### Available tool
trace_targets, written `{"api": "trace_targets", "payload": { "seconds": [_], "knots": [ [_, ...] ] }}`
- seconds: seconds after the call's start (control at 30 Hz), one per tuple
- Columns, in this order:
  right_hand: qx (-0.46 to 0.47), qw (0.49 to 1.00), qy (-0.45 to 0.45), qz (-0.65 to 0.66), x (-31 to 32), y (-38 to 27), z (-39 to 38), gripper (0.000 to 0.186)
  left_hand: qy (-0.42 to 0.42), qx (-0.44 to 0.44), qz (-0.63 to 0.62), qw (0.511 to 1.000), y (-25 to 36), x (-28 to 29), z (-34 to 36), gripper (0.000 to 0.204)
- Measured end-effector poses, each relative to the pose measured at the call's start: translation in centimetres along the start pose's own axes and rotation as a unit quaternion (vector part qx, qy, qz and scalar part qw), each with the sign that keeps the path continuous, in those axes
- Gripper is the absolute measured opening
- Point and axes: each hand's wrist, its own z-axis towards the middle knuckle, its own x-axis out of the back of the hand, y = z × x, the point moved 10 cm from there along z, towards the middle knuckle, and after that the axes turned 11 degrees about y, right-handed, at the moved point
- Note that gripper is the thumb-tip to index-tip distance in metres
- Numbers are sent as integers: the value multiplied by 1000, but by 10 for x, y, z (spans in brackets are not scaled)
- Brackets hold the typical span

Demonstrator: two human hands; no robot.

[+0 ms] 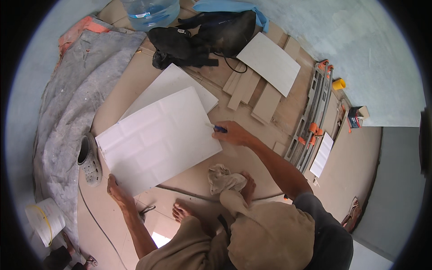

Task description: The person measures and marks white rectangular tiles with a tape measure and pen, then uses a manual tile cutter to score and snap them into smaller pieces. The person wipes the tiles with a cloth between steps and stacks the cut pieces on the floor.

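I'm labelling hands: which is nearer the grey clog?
Left. The left hand is below and right of the grey clog; the right hand is across the white tile.

White tile (157, 139) | rectangular, brick-patterned | overlaps lower tile (167, 85) | blue tool (220, 129) at right edge

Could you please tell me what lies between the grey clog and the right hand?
A large white tile lies between the clog and right hand in the head view.

White tile (164, 135) glossy (faintly embossed); grey cloth (85, 81) matt.
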Motion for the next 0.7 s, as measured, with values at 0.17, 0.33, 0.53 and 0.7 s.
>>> {"api": "trace_targets", "payload": {
  "seconds": [0.17,0.33,0.53,0.7],
  "knots": [
    [-55,997,26,37,-18,30,-65,33,-14,-34,21,999,53,-7,-27,43],
    [-97,993,63,24,-21,50,-115,43,-103,-90,89,987,85,-33,-34,48],
    [-86,995,46,-1,-14,32,-138,35,-153,-200,97,963,184,-84,-87,49],
    [-21,975,216,52,57,20,-156,28,-220,-276,186,917,252,-115,-128,49]
  ]
}}
